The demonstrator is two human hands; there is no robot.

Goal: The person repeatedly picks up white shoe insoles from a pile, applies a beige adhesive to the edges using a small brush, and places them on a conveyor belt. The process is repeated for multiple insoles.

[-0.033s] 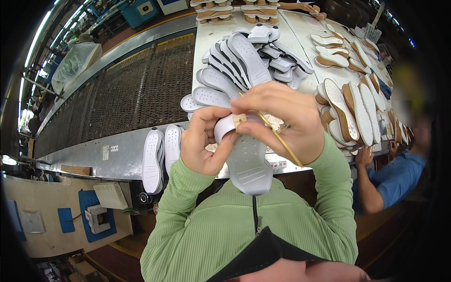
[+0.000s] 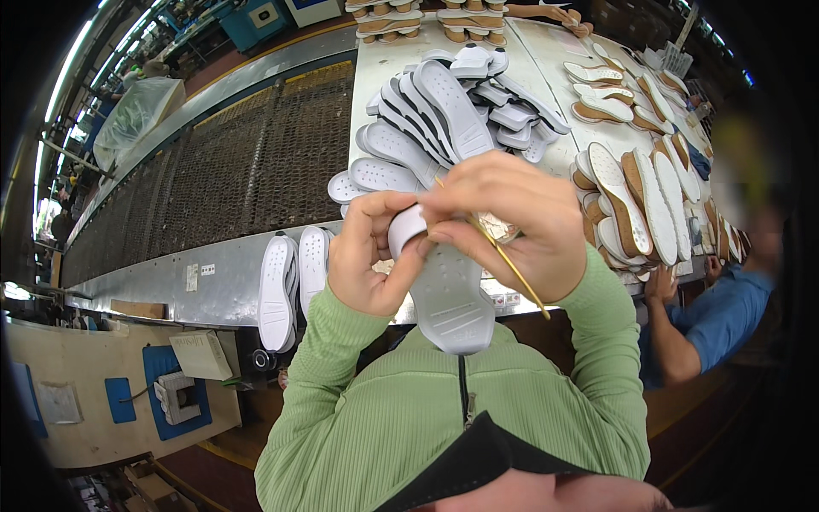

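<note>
A light grey shoe sole [image 2: 452, 294], dotted with small holes, hangs heel-down before my chest. My left hand [image 2: 367, 256] is closed round its upper end, where a white band curves up between thumb and fingers. Against that same end, my right hand [image 2: 525, 226] presses its thumb and fingertips together. A thin yellow stick [image 2: 522, 280] lies gripped across the right hand, slanting down to the right; its tip by the knuckles is partly hidden. What the right fingertips pinch is covered. Just beyond my hands lies a heap of white soles [image 2: 448, 107].
White soles [image 2: 277, 290] stand on the metal ledge left, beside a dark mesh conveyor [image 2: 230, 162]. Cork-and-white soles [image 2: 627, 192] cover the table's right side. A person in a blue sleeve [image 2: 725, 320] works there. Stacked soles [image 2: 388, 21] stand at the back.
The small tan piece that showed between my right thumb and fingers is no longer visible. My right fingers have closed over that spot, and the yellow stick has shifted slightly down and right.
</note>
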